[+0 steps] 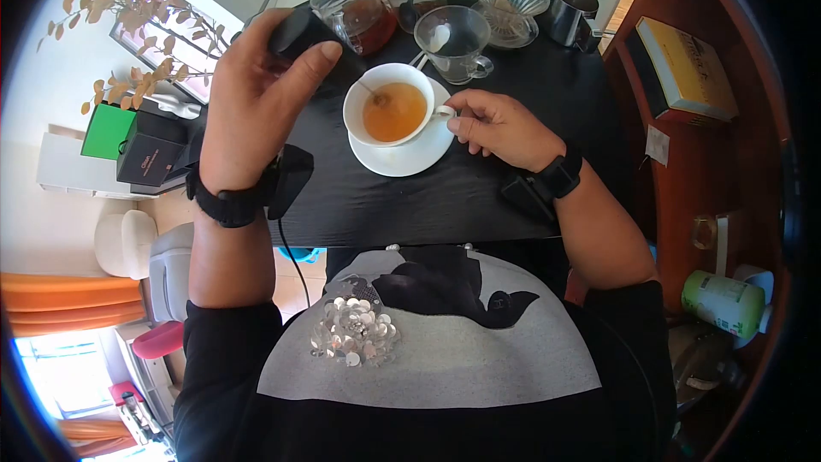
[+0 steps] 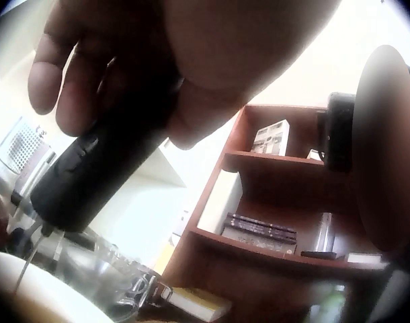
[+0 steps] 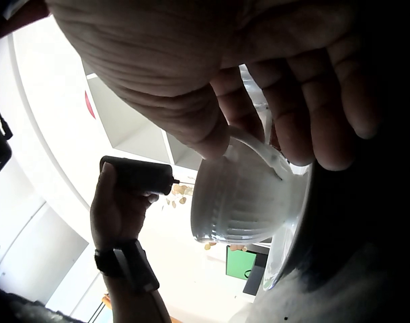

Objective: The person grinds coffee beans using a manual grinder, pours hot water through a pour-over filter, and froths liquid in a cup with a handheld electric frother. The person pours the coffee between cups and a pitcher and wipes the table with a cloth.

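My left hand (image 1: pixel 244 107) grips a black handheld milk frother (image 2: pixel 101 168), its body slanting down toward a white teacup (image 3: pixel 235 198). The frother's thin metal shaft reaches over the cup's rim, and its tip sits in the amber tea (image 1: pixel 398 120). Small bubbles show around the tip. With thumb and index finger, my right hand (image 1: pixel 505 130) pinches the cup's handle (image 1: pixel 445 111) from the right. Under the cup lies a white saucer (image 1: pixel 402 162) on the black table (image 1: pixel 376 214).
Behind the cup stand a clear glass cup (image 1: pixel 453 34), a glass teapot (image 1: pixel 355 17) with reddish tea, a ribbed glass dripper (image 1: pixel 510 0) and a metal pitcher (image 1: pixel 573 13). A reddish-brown shelf (image 1: pixel 633 111) holding books borders the table on the right.
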{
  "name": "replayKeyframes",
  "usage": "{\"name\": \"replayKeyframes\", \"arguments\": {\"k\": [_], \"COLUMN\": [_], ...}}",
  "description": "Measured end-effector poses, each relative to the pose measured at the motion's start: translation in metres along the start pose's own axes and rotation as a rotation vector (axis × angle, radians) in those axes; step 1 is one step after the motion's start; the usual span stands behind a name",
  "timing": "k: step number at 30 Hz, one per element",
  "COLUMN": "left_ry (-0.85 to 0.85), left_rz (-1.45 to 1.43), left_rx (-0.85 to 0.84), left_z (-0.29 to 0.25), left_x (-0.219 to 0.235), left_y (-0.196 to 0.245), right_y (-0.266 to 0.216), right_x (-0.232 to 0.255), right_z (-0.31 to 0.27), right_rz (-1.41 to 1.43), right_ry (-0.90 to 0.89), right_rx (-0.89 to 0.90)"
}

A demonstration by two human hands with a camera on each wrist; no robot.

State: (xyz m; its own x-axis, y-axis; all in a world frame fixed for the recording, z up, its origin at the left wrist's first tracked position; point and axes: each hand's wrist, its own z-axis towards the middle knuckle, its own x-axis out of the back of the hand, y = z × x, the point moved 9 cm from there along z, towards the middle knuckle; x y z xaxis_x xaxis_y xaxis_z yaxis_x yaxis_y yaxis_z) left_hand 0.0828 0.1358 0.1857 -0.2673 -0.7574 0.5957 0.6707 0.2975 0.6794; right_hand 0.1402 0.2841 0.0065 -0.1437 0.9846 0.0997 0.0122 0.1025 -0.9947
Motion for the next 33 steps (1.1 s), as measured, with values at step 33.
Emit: {"name": "replayKeyframes", "arguments": {"k": [33], "left_ry": [-0.06], "left_rz": [-0.071], "left_rx": [-0.061], "left_z": [-0.005], "left_x": [-0.02], "left_y": [-0.006], "right_y": [0.0], "right_x": [0.001], "right_z": [-0.001], "right_rz": [-0.009], "right_ry": [0.029], "right_rx": [0.024]}}
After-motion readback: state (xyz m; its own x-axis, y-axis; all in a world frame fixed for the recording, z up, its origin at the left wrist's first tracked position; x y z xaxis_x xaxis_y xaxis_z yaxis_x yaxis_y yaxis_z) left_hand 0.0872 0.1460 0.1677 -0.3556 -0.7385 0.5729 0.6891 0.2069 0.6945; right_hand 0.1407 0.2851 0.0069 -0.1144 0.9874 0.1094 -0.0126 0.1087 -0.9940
